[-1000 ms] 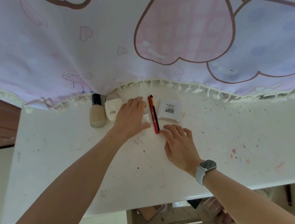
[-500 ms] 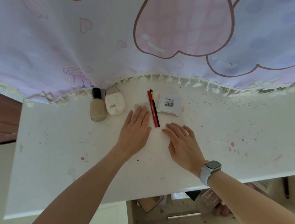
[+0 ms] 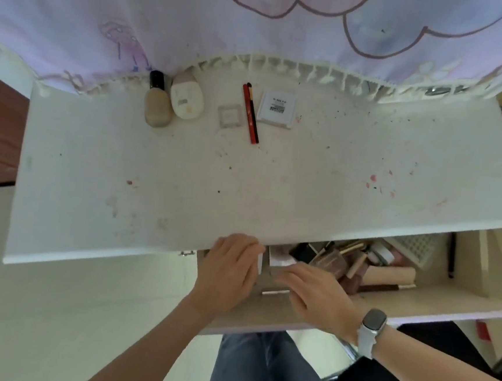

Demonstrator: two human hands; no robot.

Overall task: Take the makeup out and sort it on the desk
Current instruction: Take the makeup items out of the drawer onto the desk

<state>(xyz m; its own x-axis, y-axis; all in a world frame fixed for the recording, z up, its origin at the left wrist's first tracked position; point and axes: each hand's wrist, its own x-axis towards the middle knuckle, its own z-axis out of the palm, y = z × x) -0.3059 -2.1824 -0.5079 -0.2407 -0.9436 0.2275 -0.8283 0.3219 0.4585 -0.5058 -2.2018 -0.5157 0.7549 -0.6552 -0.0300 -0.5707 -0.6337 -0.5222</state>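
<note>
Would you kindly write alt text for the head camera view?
Both hands, left and right, reach into an open drawer of cosmetics below a white desk. Along the desk's far edge lie two bottles, a small clear case, a red pencil and a white compact.

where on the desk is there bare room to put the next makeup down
The desk is bare from the red pencil forward to its front edge, and right of the white compact. The back strip is taken: foundation bottle, cream tube, clear case. The drawer is crowded.
</note>
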